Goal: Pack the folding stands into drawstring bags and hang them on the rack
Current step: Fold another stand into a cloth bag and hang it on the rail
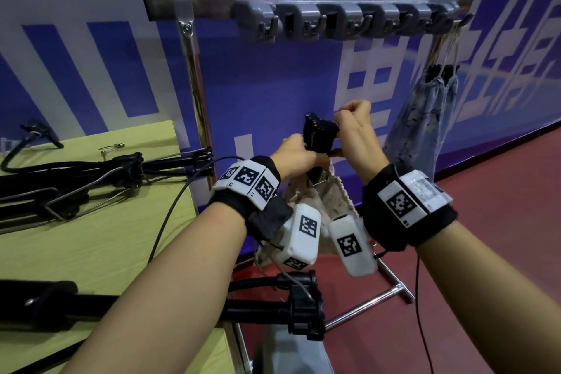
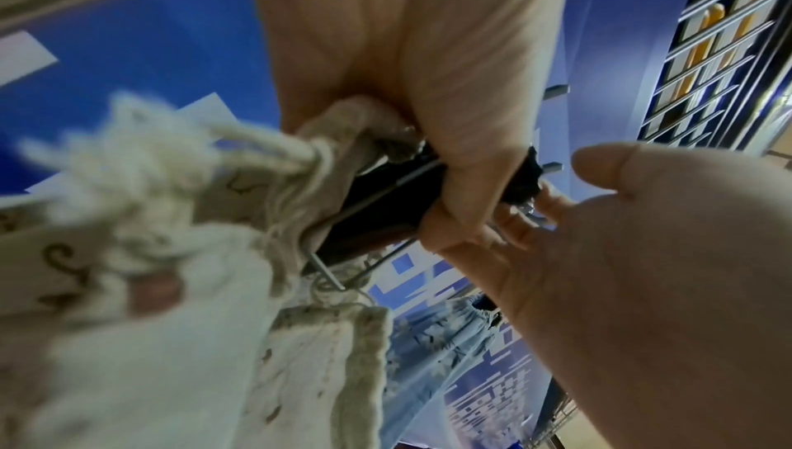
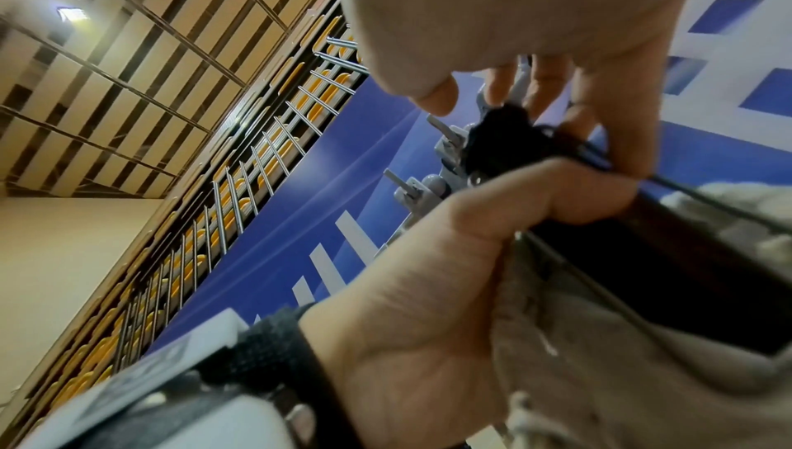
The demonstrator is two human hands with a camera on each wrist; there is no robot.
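Note:
A folded black stand sticks upright out of a beige knitted drawstring bag, held in the air in front of the rack. My left hand grips the stand and the bag's mouth together, thumb wrapped across them. My right hand is at the stand's upper end, fingers curled and pinching on it. The left wrist view shows the bag's frayed cord bunched at the rim and the stand in the opening. The stand's lower part is hidden inside the bag.
The rack's bar carries several grey hooks; pale blue patterned bags hang from the far right hook. More black folded stands lie on the yellow-green table to the left. The rack's post and foot stand on a red floor.

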